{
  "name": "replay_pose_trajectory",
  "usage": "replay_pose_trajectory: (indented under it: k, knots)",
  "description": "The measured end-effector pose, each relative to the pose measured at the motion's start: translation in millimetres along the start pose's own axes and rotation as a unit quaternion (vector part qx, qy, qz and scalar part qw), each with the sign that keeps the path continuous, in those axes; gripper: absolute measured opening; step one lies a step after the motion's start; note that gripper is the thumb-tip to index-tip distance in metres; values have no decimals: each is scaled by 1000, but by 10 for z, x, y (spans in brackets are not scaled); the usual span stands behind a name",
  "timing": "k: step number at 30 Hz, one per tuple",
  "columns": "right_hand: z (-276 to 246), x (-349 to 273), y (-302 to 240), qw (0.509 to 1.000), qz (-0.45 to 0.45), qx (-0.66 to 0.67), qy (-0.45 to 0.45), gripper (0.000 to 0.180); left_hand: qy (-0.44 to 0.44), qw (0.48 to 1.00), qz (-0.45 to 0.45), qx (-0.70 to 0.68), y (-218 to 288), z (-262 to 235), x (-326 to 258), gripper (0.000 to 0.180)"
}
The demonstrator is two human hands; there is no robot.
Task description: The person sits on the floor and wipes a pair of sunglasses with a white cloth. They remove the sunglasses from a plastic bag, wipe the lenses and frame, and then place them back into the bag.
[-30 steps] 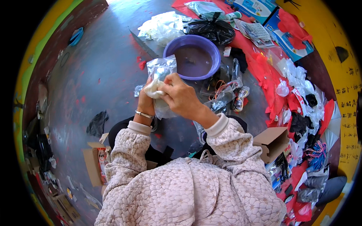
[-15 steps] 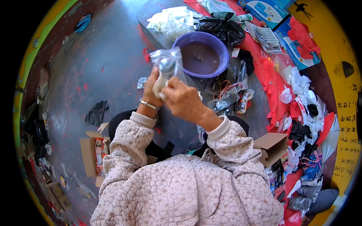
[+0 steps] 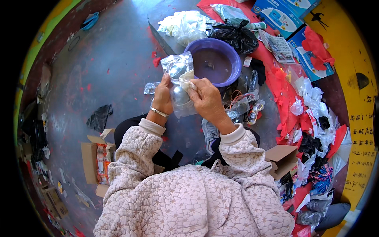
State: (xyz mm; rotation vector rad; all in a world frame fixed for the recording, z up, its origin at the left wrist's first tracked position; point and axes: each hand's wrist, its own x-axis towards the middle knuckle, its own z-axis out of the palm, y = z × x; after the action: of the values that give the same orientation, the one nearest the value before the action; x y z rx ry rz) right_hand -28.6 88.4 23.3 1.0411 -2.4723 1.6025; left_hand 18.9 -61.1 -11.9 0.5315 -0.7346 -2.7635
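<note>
My left hand [image 3: 162, 98] is closed on the left edge of a clear plastic bag [image 3: 182, 111]. Two round, shiny silver pieces show in it, an upper disc [image 3: 177, 70] and a lower disc [image 3: 180, 94]; their exact kind cannot be made out. Between the fingers of my right hand [image 3: 210, 102] is a pinched cream cloth [image 3: 186, 81], which lies against the bag between the discs. Just beyond my hands stands a purple basin [image 3: 238, 63] holding murky water.
A cardboard box [image 3: 90, 162] with orange packets stands left of my legs, another open box [image 3: 285, 158] to the right. Black bags [image 3: 236, 36], white plastic [image 3: 185, 25] and blue boxes [image 3: 276, 15] lie beyond the basin. Red cloth [image 3: 286, 112] and wrappings line the right side.
The bag has opened out flatter, so a second silver disc shows below the first. My right hand has moved right, and the cream cloth has shifted up and right over the bag.
</note>
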Motion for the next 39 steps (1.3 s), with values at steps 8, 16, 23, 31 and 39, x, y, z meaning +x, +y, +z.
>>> replay_pose_trajectory:
  k: [8,16,23,31,39]
  knots:
    - [-259,228,379,961,233,135,66,21,-12,999,8,35,170,135,-169,39]
    - [164,85,61,998,25,-20,50,21,-47,989,4,142,54,125,-257,47]
    - [-145,286,542,767,376,513,81,27,-107,982,-10,153,127,112,-251,63]
    - [-89,243,287,763,381,522,19,19,-165,968,-23,188,108,176,-292,74]
    - [-39,227,471,719,395,566,80,19,-176,959,-130,181,33,103,-346,81]
